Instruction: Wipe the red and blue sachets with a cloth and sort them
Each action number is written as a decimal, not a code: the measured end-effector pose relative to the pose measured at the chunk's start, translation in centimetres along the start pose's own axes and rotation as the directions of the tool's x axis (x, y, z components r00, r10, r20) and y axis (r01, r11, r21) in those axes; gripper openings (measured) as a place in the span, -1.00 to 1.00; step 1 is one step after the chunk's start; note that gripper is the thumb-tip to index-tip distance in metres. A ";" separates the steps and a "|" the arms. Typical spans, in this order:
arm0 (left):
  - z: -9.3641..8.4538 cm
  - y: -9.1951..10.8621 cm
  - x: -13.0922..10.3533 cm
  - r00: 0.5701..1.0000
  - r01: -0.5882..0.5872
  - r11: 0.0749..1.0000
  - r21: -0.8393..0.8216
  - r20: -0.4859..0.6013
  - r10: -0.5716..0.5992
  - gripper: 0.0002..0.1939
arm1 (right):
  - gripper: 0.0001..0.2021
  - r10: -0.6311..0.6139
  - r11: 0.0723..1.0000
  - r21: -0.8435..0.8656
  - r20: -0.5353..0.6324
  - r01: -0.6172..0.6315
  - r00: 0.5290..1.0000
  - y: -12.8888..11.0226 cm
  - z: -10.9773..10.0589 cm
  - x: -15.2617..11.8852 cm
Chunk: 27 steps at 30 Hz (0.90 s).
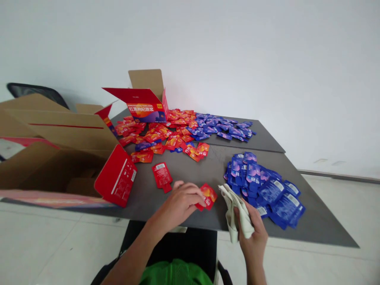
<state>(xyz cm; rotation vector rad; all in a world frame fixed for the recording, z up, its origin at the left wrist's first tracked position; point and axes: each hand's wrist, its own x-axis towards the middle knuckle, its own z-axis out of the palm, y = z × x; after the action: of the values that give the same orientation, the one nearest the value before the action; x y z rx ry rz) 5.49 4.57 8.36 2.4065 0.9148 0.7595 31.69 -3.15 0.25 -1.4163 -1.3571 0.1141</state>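
My left hand (185, 200) is closed on a red sachet (209, 194) just over the front of the grey table. A folded whitish cloth (236, 211) is gripped in my right hand (254, 227), near the table's front edge. One more red sachet (162, 176) lies flat, label side up, to the left of my left hand. Right beside the cloth spreads a heap of blue sachets (255, 174), partly overlapped by my right hand. Farther back lie many red sachets (178, 138), with a pile of blue sachets (222, 127) to their right.
A large open carton (115, 180) stands at the left front, its flaps spread out. Behind it, a smaller open red box (147, 111) stands on the grey table (204, 170). A dark chair back (38, 90) shows at far left, and a white wall (237, 59) rises behind.
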 end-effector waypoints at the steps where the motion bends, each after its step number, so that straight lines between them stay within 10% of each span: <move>1: 0.5 -0.2 -1.0 0.999 0.007 1.000 0.010 0.042 -0.007 -0.80 | -0.66 0.013 1.000 0.001 0.005 -0.013 1.000 -0.1 0.0 0.0; 14: 5.5 -0.2 -8.9 0.992 -0.097 0.975 0.199 -0.058 0.111 -0.71 | -0.65 -0.049 0.999 0.025 0.157 0.046 0.986 -3.7 1.0 2.6; 21: 5.8 -0.5 -8.0 0.985 -0.110 0.981 0.161 -0.113 0.129 -0.73 | -0.53 -0.287 0.947 0.036 0.545 0.320 0.788 -6.0 5.2 0.7; 27: 5.9 -1.1 -7.6 0.972 -0.134 0.975 0.180 -0.166 0.165 -0.77 | -0.55 -0.164 0.913 -0.283 0.400 0.292 0.902 -1.7 2.5 5.0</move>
<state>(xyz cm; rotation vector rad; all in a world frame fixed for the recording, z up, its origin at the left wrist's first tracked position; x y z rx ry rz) 3.97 -1.30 0.80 2.6105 0.9046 1.0073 30.54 1.59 3.42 -1.5522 -1.9237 -0.0146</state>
